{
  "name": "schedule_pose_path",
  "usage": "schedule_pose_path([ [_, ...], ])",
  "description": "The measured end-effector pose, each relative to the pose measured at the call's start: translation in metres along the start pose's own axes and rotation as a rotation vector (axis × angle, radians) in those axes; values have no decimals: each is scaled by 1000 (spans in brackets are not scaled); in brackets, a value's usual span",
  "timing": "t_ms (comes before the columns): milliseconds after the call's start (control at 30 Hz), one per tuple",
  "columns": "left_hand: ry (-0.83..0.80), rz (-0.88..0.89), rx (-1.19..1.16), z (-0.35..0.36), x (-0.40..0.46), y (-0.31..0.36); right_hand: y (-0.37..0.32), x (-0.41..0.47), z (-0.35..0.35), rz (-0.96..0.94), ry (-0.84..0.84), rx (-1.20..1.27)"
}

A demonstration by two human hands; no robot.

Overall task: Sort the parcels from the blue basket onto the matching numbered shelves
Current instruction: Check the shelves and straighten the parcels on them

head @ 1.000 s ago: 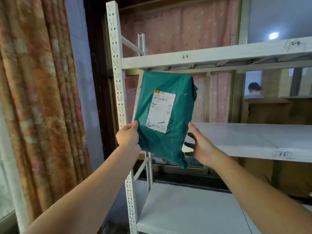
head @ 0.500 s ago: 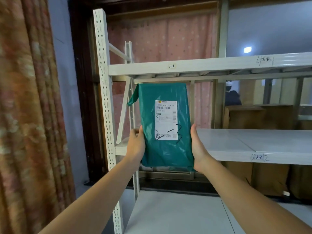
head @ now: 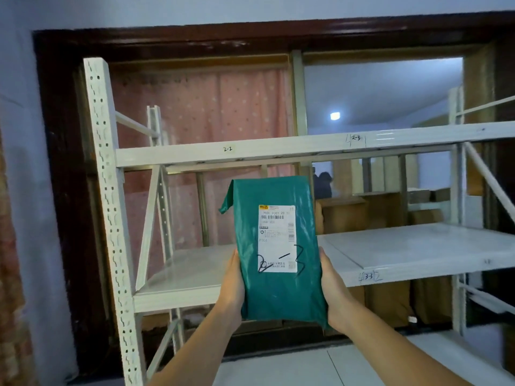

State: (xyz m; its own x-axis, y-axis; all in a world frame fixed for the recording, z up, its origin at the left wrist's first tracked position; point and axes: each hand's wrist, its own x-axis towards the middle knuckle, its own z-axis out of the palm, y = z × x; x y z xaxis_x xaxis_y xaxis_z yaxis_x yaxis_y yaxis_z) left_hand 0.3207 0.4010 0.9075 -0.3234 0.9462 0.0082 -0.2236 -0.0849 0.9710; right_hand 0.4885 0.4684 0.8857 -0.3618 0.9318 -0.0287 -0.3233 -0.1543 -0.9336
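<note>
Both hands clasp a green parcel [head: 278,288] by its lower edges: the left hand [head: 232,285] on its left side, the right hand [head: 333,288] on its right, thumbs at the front and the remaining fingers hidden behind the bag. Both forearms reach up from the near bottom edge, where they are cut off. The parcel stands upright in the air in front of the white shelf rack [head: 108,218], its white label [head: 276,238] facing the camera with "2-3" handwritten across it; the printed text is too small to read. Behind, the upper shelf beam [head: 278,149] carries marks "2-2" and "2-3", the middle shelf [head: 418,246] "3-3".
</note>
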Motion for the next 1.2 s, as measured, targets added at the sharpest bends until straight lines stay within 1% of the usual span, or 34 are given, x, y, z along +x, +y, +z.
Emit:
schedule_pose_path([
  [100, -57, -6, -25, 30, 2, -6, -11, -9, -28, -23, 45, -3],
  [233, -70, -2, -77, 71, 1, -13, -34, -22, -63, -60, 39, -24],
  [333, -48, 32, -68, 113, -6, -11, -58, -27, -95, -91, 21, -39],
  [467, 46, 119, -40, 169, -3, 8, -111, -27, -137, -155, -9, -111],
  [533, 68, 200, -42, 196, -1, 27, -146, -27, -153, -212, -23, -174],
  [633, 47, 320, -19, 231, 2, 69, -199, -27, -170, -306, -53, -244],
  [733, 51, 426, 28, 252, 8, 116, -245, -28, -178, -342, -160, -283],
  [833, 49, 489, 82, 265, 18, 153, -277, -17, -180, -480, -265, -334],
  [900, -10, 554, 100, 273, 19, 173, -296, -10, -176, -562, -315, -397],
  [967, -136, 591, 118, 276, 21, 192, -314, -4, -169, -619, -348, -454],
  [1033, -224, 619, 153, 272, 30, 207, -333, 5, -163, -655, -353, -469],
  [1067, -261, 665, 211, 269, 36, 212, -343, 12, -161, -671, -353, -475],
  [1133, -358, 774, 404, 263, 53, 220, -359, 26, -156, -705, -349, -484],
  [1167, -381, 816, 513, 262, 61, 224, -366, 33, -153, -723, -348, -490],
  [1200, -362, 838, 606, 262, 71, 230, -374, 40, -149, -747, -345, -498],
])
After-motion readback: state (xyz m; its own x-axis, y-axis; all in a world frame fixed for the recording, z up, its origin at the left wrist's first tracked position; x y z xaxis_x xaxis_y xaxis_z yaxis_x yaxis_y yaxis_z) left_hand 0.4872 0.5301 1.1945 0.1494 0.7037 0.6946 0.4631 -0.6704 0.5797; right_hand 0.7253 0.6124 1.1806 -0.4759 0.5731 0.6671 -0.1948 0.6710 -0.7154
